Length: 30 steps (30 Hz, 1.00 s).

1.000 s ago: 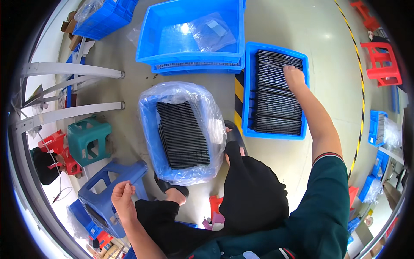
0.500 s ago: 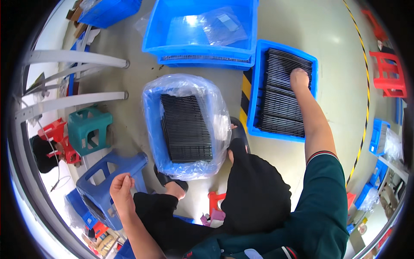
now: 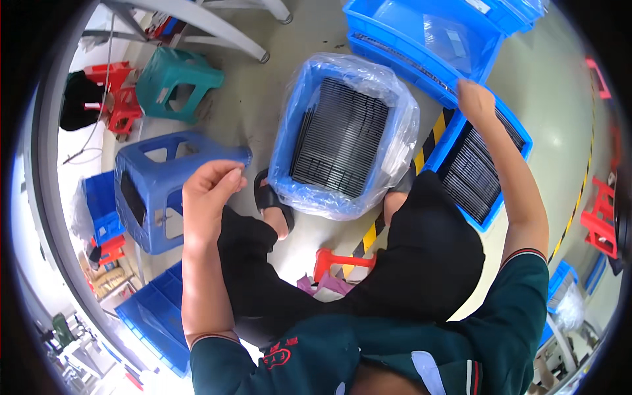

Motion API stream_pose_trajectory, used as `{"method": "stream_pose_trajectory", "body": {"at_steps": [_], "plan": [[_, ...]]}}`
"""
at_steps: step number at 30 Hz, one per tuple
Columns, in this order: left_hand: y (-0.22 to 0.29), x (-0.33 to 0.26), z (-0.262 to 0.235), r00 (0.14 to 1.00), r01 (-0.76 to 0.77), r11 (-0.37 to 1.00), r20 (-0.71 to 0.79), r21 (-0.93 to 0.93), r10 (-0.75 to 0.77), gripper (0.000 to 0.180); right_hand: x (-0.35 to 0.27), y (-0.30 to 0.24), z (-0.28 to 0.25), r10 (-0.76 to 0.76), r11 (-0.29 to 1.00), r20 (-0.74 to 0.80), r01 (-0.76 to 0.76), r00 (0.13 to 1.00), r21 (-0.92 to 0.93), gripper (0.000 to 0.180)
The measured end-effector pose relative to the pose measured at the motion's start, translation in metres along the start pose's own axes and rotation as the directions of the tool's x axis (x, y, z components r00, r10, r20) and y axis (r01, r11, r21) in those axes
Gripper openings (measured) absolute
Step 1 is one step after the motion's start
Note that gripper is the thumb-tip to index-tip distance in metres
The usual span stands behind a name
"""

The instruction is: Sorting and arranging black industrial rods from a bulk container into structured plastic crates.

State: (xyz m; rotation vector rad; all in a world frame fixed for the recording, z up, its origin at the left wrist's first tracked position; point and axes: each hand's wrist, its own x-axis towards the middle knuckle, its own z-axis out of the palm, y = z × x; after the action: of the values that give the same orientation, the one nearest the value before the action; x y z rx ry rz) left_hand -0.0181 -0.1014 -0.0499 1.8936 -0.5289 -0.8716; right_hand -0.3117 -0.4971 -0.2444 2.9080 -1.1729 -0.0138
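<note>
My right hand point(image 3: 476, 102) is over the far-left end of a shallow blue bin point(image 3: 526, 146), its fingers curled together. Rows of thin black slatted pieces point(image 3: 471, 172) fill that bin. Whatever the right fingers hold, if anything, is hidden. My left hand point(image 3: 214, 191) is raised above a blue plastic stool point(image 3: 155, 197), thumb and fingertips pressed together; no clear object shows between them. Between my feet stands a blue crate point(image 3: 283, 158) lined with a clear plastic bag point(image 3: 398, 131). Similar black slatted pieces point(image 3: 342, 135) lie stacked inside, and neither hand touches them.
Stacked blue crates point(image 3: 395, 49), the top one holding a clear bag point(image 3: 447, 43), stand beyond the right bin. Grey metal legs point(image 3: 224, 33) and a green stool point(image 3: 171, 85) are at the far left. A low red stool point(image 3: 342, 260) sits between my legs.
The head view has turned, shifting the crates rightward. My right hand has lifted away from the black pieces toward the bin's far-left end. My left hand has come forward, fingertips still together.
</note>
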Motion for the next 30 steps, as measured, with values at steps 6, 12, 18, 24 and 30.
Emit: {"method": "stream_pose_trajectory", "body": {"at_steps": [6,12,18,24,30], "plan": [[0.012,-0.018,-0.017,0.996,-0.087,0.994,0.001,-0.073,0.087,0.014,0.043,-0.173,-0.042,-0.393,0.919,0.150,0.380,0.907,0.111,0.016],[0.011,-0.029,-0.033,0.995,-0.092,0.973,0.017,-0.213,0.098,0.014,0.011,-0.281,0.030,-0.393,0.916,0.501,0.376,0.771,0.140,0.021],[0.008,-0.044,-0.055,0.990,-0.127,0.961,-0.084,-0.247,0.109,0.014,-0.071,-0.321,0.113,-0.346,0.938,0.575,0.285,0.742,0.196,0.019],[0.005,-0.050,-0.067,0.992,-0.114,0.947,-0.084,-0.300,0.093,0.015,-0.080,-0.375,0.134,-0.717,0.686,0.242,0.601,0.653,0.410,0.018],[0.003,-0.054,-0.068,0.992,-0.098,0.926,-0.105,-0.364,0.064,0.014,-0.058,-0.415,0.139,-0.856,0.515,0.165,0.784,0.490,0.346,0.020]]}}
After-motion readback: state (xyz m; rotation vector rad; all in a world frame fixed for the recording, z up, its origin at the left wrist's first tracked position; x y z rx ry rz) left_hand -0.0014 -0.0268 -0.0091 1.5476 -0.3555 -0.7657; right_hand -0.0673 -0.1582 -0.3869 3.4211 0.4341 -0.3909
